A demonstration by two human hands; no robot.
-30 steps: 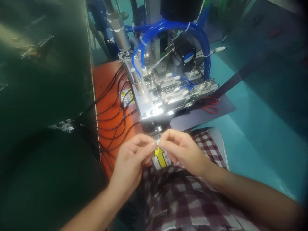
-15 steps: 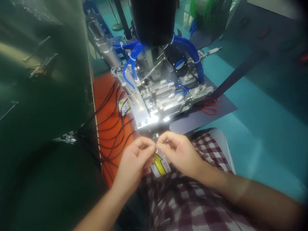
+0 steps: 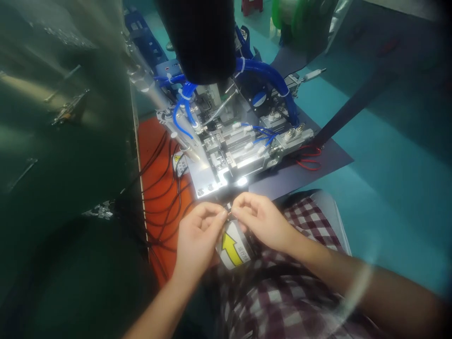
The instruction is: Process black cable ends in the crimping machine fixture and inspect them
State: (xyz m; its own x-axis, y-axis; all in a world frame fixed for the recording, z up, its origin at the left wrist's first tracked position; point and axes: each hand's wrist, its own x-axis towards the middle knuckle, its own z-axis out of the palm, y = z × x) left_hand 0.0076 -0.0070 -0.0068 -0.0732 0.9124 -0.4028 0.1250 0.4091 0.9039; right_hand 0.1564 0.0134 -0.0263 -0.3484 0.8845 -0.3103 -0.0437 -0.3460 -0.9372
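Observation:
In front of the machine (image 3: 243, 150), my left hand (image 3: 201, 230) and my right hand (image 3: 261, 219) are close together, thumb and fingers pinched on each. A tiny part shows between the fingertips, too small to name. Just beneath the hands is a white label (image 3: 235, 247) with a yellow arrow. The metal machine carries blue air hoses (image 3: 271, 70) and a brightly lit front edge right beyond my fingers.
Black cables (image 3: 158, 174) run over an orange board (image 3: 151, 136) to a bundle of metal-tipped ends (image 3: 102, 210) on the dark green surface (image 3: 70, 263) at left. A black cylinder (image 3: 197, 37) overhangs the machine. A red wire loop (image 3: 309, 162) lies at right.
My view has shifted slightly, and the black cylinder appears lower and farther left. The fingertips have drawn slightly apart, exposing more of the small gap between them. Both hands stay pinched.

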